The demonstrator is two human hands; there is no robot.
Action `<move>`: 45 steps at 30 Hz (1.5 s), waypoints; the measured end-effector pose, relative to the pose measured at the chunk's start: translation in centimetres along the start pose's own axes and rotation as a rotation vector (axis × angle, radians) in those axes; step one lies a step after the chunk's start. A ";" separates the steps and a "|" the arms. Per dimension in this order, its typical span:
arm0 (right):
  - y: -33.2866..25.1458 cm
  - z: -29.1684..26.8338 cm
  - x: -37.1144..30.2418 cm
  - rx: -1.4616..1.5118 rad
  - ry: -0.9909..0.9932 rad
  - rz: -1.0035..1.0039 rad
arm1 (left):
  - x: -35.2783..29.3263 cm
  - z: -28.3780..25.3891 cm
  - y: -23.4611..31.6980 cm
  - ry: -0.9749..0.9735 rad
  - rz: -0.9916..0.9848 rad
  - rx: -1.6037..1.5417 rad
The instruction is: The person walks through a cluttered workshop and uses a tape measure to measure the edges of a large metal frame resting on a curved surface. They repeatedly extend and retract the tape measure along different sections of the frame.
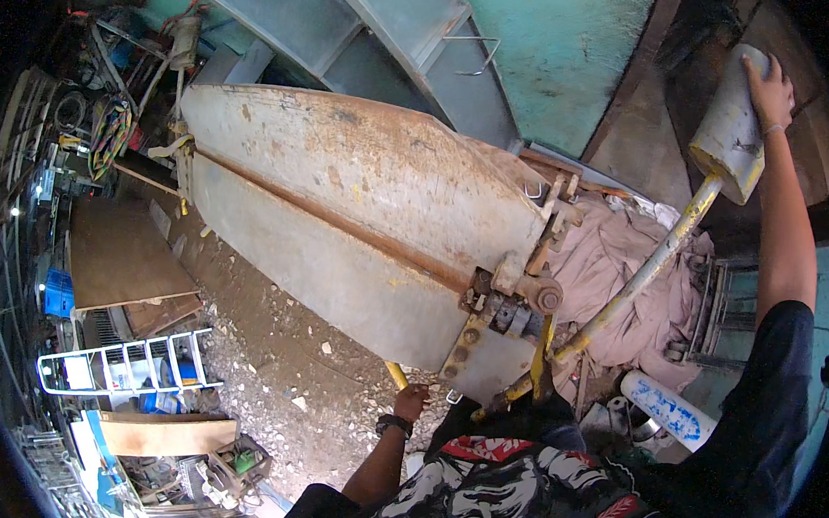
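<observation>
A large, worn sheet-metal bending brake [363,170] spans the middle, its grey plates streaked with rust. At its near end are a hinge and bolts [536,293]. From there a yellow-painted bar [642,263] rises to a grey cylindrical counterweight [729,122] at the upper right. My right hand [771,94] lies over the counterweight's upper side, fingers curled against it. Low in the middle, my left hand [412,403] is closed at the end of a short yellow handle [395,374] below the brake's front edge. Part of that grip is hidden.
Grey metal cabinets [371,38] stand behind the brake. A pinkish cloth heap [614,262] and a white-and-blue cylinder [668,410] are at the right. Rubble covers the floor [284,374]. A white metal rack [133,363], boards [130,261] and scrap crowd the left.
</observation>
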State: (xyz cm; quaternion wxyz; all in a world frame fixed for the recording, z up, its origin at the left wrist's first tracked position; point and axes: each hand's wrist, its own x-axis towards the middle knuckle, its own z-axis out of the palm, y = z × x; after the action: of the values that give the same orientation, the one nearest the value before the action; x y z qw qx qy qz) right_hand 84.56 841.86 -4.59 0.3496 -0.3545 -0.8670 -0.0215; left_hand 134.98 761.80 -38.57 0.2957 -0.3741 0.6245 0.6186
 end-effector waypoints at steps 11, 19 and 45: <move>3.1 15.0 -0.4 -0.098 -0.264 -0.008 | -1.8 2.2 -4.3 -0.164 0.344 1.213; 3.5 19.9 -3.1 -0.144 -0.385 -0.068 | -5.7 2.6 -4.0 -0.044 0.384 1.216; 9.7 26.7 2.1 0.054 -0.585 -0.265 | -4.2 10.5 -5.3 0.897 0.385 0.231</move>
State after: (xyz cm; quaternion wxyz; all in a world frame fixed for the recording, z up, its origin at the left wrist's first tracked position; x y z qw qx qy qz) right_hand 73.85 857.95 -25.47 0.0890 -0.2204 -0.9695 0.0592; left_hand 140.67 772.88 -38.59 -0.0819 -0.4460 0.8121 0.3672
